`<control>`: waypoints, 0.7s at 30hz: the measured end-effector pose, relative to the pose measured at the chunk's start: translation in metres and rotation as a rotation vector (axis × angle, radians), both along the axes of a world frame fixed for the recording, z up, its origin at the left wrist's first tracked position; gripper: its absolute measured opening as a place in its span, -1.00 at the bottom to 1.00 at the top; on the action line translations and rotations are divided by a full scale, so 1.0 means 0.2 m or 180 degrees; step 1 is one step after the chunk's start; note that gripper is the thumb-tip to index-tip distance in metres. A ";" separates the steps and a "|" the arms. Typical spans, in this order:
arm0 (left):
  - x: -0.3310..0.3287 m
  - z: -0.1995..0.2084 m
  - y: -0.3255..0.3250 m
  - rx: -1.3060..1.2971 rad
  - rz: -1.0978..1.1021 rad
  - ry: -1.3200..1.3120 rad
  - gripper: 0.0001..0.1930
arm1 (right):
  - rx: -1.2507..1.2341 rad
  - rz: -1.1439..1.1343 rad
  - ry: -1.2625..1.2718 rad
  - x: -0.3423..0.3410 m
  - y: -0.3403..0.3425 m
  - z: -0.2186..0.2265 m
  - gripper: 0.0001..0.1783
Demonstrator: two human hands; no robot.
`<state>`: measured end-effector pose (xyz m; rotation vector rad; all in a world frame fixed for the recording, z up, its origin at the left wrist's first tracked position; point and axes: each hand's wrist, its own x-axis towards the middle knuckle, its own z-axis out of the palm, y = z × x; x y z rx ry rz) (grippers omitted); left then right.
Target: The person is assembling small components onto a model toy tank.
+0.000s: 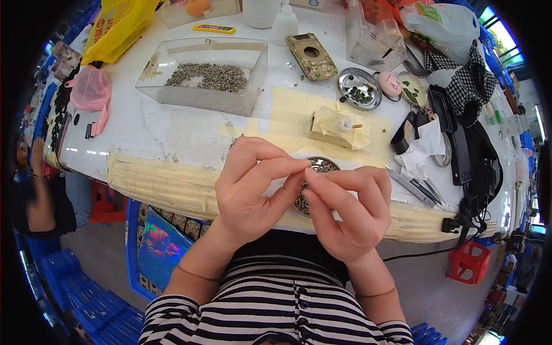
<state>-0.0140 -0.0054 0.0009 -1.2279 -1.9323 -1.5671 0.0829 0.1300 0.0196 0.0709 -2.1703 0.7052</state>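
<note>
My left hand and my right hand meet fingertip to fingertip just above a small round metal dish of tiny grey parts at the table's near edge. Both pinch something very small between thumb and forefinger; it is too small to make out. The dish is mostly hidden behind my fingers. Just beyond it stands a block wrapped in yellowish tape with a small white knob on top.
A clear plastic box of grey parts sits at the back left. Another round metal dish, tweezers, black cables, bags and a pink mesh item crowd the white table. Another person's arm is at far left.
</note>
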 end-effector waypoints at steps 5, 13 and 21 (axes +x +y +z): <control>0.00 -0.01 0.00 0.0059 -0.0009 -0.0049 -0.72 | 0.0204 -0.0165 0.0019 0.00 0.01 -0.02 -0.61; 0.00 0.02 -0.01 0.0071 -0.0281 0.0034 -0.70 | -0.1979 0.0730 -0.0777 -0.01 0.02 -0.03 -0.81; 0.00 -0.01 0.00 0.0047 -0.0074 -0.0019 -0.71 | -0.0083 -0.0071 -0.0057 0.00 0.00 -0.01 -0.70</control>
